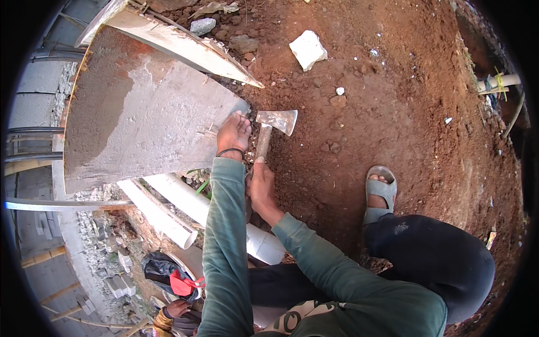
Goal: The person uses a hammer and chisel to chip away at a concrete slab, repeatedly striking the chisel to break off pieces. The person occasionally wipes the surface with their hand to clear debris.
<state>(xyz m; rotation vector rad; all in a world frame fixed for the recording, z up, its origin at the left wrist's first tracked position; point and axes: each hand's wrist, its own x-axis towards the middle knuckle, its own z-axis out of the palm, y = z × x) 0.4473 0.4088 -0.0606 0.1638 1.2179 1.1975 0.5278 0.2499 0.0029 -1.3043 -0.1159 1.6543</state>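
Observation:
A hatchet (263, 141) with a worn metal head is upright in view, its handle gripped low by my right hand (263, 188). The blade points right, just beside my left hand (234, 133). That hand is closed at the right-hand corner of a large grey board (168, 112), which has a dark damp patch and a splintered spot near my wrist. Part of what my left fingers grip is hidden. A dark band circles my left wrist.
A pale timber (185, 45) lies along the board's far side. White pipes (163, 216) run beneath it. White stones (308, 50) lie on the red soil. At lower left are a dark bag with red cloth (182, 283) and another person's hand (178, 308).

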